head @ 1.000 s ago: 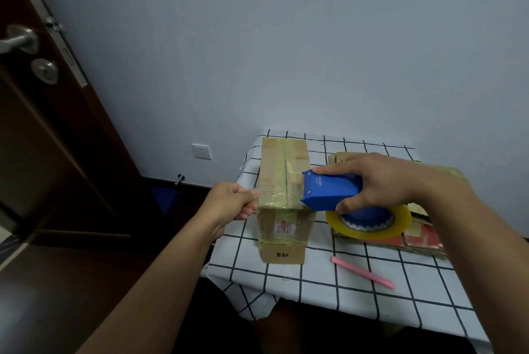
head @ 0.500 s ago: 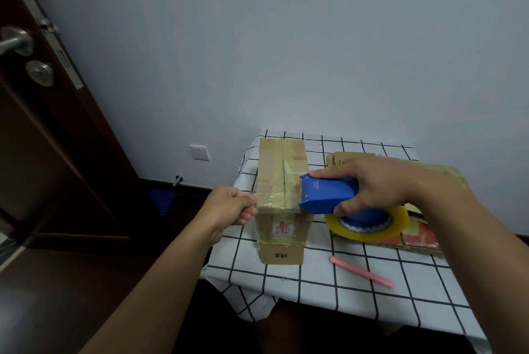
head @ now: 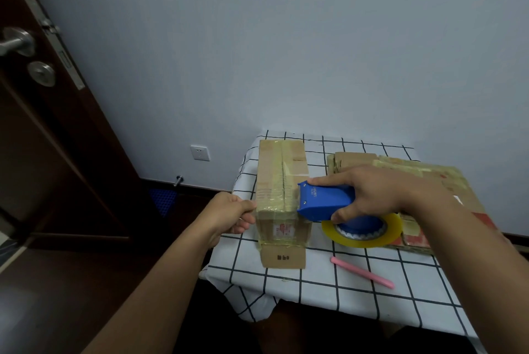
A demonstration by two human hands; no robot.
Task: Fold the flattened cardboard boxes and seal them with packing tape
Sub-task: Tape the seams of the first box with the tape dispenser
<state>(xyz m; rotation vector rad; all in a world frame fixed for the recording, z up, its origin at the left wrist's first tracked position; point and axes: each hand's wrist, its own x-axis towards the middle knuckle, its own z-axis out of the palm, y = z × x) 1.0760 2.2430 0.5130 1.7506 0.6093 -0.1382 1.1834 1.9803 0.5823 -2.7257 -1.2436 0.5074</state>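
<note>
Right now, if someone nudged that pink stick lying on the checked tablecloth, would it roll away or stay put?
The pink stick is slim and lies flat, so it is probably light and would slide or spin easily. Whether it is round enough to roll cannot be told. It lies near the front edge of the tablecloth, so a hard push might send it off.

We see a tall brown corrugated-cardboard box (head: 282,181), matt but banded with glossy clear tape, on a white cloth table cover (head: 323,276) gridded in black. The blue tape dispenser (head: 325,201) looks like smooth plastic; its yellowish tape roll (head: 369,234) shines. A pink stick (head: 362,272) appears smooth and matt. The brushed-metal door handle (head: 15,42) gleams dully on dark wood.
</note>
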